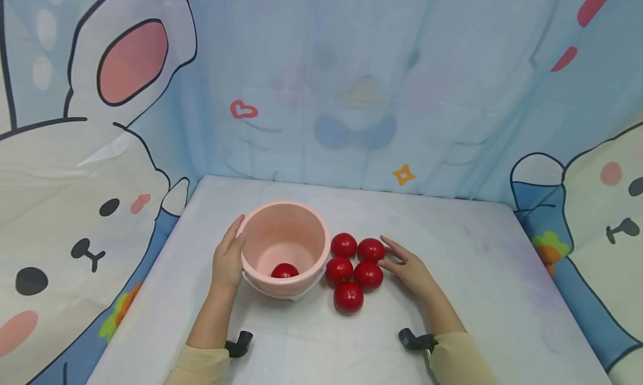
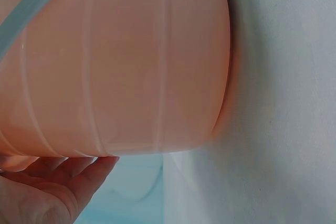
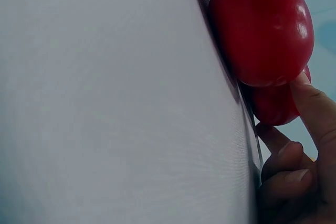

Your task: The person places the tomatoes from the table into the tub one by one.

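Observation:
A pink bucket (image 1: 283,287) stands upright at the left of centre, one red tomato (image 1: 284,270) visible inside. My left hand (image 1: 228,263) rests on the bucket's outer left side; in the left wrist view its fingers (image 2: 86,179) lie fairly straight along the wall. Right of the bucket, several red tomatoes sit bunched together. My right hand (image 1: 409,270) is at their right edge, beside the back-right tomato (image 1: 370,250), with thumb and forefinger spread. In the right wrist view the thumb appears to meet the front tomato (image 3: 265,30), and another tomato (image 3: 273,103) shows behind.
A white-covered table (image 1: 482,262) lies under everything. Blue cartoon-print cloth (image 1: 351,83) hangs behind and along both sides. The bucket's pale handle (image 1: 296,297) hangs down at its front. Black wrist mounts (image 1: 417,340) sit on both forearms.

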